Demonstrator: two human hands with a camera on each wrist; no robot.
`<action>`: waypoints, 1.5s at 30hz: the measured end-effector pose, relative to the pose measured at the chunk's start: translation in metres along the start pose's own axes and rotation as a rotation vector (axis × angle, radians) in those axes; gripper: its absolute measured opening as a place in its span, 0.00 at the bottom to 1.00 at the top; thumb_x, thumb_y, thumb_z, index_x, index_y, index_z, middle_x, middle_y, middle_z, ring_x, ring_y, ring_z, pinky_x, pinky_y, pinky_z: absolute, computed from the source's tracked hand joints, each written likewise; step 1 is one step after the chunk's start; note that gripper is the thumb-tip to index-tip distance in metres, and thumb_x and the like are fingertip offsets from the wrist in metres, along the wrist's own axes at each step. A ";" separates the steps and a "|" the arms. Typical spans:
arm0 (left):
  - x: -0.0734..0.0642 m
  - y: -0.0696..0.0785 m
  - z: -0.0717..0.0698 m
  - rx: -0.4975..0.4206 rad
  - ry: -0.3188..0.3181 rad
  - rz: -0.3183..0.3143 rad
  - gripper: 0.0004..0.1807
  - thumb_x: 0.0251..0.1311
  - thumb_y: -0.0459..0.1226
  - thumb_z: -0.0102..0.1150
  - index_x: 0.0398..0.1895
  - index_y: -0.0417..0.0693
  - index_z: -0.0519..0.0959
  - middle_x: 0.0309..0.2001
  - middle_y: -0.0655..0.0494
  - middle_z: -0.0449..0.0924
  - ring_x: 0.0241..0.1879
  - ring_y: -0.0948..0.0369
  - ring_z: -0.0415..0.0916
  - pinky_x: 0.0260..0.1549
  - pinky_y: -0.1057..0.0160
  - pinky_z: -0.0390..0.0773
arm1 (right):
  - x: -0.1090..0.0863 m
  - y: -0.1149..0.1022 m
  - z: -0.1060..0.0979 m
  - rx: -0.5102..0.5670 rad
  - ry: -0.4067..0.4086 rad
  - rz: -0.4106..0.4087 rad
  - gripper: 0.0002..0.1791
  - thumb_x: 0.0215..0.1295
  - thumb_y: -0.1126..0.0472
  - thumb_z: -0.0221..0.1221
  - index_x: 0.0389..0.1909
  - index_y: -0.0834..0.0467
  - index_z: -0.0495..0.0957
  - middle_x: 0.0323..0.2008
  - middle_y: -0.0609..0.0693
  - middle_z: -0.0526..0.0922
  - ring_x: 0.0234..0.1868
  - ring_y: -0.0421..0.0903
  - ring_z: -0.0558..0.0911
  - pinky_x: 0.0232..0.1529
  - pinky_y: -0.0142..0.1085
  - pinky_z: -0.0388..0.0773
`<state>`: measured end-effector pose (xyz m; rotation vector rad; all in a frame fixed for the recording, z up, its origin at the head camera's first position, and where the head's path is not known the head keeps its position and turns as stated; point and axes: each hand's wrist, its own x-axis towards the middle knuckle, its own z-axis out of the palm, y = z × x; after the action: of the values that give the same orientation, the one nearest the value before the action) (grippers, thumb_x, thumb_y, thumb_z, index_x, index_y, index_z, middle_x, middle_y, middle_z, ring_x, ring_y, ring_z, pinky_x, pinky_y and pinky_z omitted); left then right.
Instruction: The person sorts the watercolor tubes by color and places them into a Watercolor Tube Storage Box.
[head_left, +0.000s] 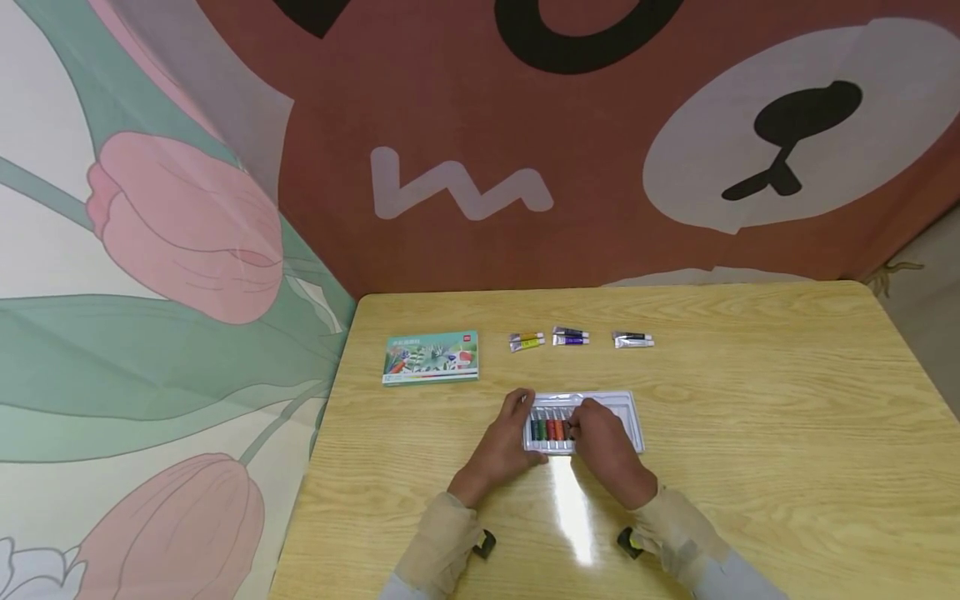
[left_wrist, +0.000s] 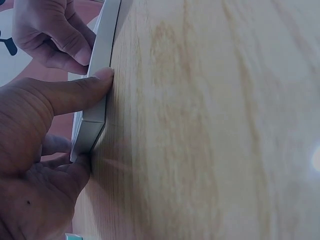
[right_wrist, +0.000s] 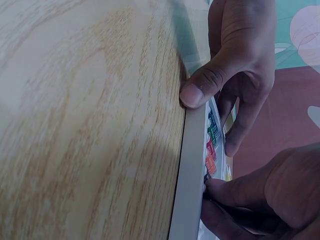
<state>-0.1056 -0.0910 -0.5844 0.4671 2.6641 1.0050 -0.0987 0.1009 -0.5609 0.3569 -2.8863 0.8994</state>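
Observation:
A white plastic tray (head_left: 627,403) lies on the table, with several paint tubes (head_left: 550,428) side by side in its left part, green through red and orange. My left hand (head_left: 504,444) grips the tray's left end, thumb on the near edge (right_wrist: 195,95) and fingers at the far edge. Over the middle of the tray, my right hand (head_left: 602,442) pinches a dark paint tube (right_wrist: 207,177) beside the orange one. Most of that tube is hidden by the fingers. Bare slots show in the tray's right part.
A green illustrated paint box (head_left: 431,358) lies at the back left of the table. Behind the tray are three pairs of tubes: yellowish ones (head_left: 527,342), blue and violet ones (head_left: 571,337), and a black and a silvery-white one (head_left: 633,340). A printed wall hanging (head_left: 450,250) stands behind.

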 end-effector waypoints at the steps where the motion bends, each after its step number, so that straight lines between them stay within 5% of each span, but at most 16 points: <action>1: 0.000 0.000 0.000 0.000 0.000 0.001 0.61 0.49 0.37 0.80 0.82 0.43 0.51 0.80 0.53 0.52 0.65 0.51 0.75 0.64 0.58 0.76 | 0.000 0.000 0.000 0.000 0.001 -0.002 0.07 0.50 0.78 0.64 0.23 0.64 0.83 0.24 0.52 0.78 0.27 0.50 0.80 0.29 0.43 0.79; 21: 0.001 -0.002 0.001 -0.013 0.007 -0.001 0.61 0.48 0.37 0.80 0.82 0.43 0.52 0.80 0.54 0.52 0.64 0.53 0.75 0.63 0.58 0.77 | 0.013 0.003 -0.012 0.045 -0.158 0.046 0.07 0.54 0.74 0.65 0.22 0.60 0.83 0.24 0.49 0.76 0.27 0.44 0.75 0.29 0.39 0.76; 30: 0.002 -0.006 0.003 -0.016 0.009 -0.007 0.61 0.48 0.38 0.81 0.82 0.45 0.52 0.80 0.57 0.52 0.62 0.54 0.76 0.62 0.59 0.77 | 0.019 -0.001 -0.014 -0.013 -0.190 0.013 0.09 0.55 0.73 0.66 0.21 0.59 0.80 0.23 0.49 0.75 0.26 0.44 0.73 0.27 0.38 0.73; 38: 0.001 -0.006 0.002 -0.015 -0.010 -0.030 0.61 0.48 0.39 0.81 0.83 0.47 0.51 0.80 0.57 0.51 0.61 0.55 0.76 0.61 0.60 0.78 | 0.053 -0.014 -0.016 -0.133 -0.211 -0.033 0.03 0.63 0.66 0.66 0.31 0.61 0.83 0.29 0.52 0.80 0.30 0.47 0.79 0.29 0.42 0.80; 45: 0.002 -0.005 0.002 -0.002 0.005 -0.025 0.61 0.47 0.39 0.81 0.83 0.46 0.52 0.80 0.55 0.52 0.62 0.53 0.76 0.62 0.59 0.78 | 0.089 -0.003 -0.021 -0.205 -0.131 -0.045 0.05 0.61 0.68 0.66 0.37 0.63 0.82 0.36 0.59 0.86 0.37 0.57 0.85 0.32 0.51 0.84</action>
<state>-0.1078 -0.0925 -0.5892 0.4302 2.6665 1.0033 -0.1839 0.0926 -0.5277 0.4753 -3.0396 0.5865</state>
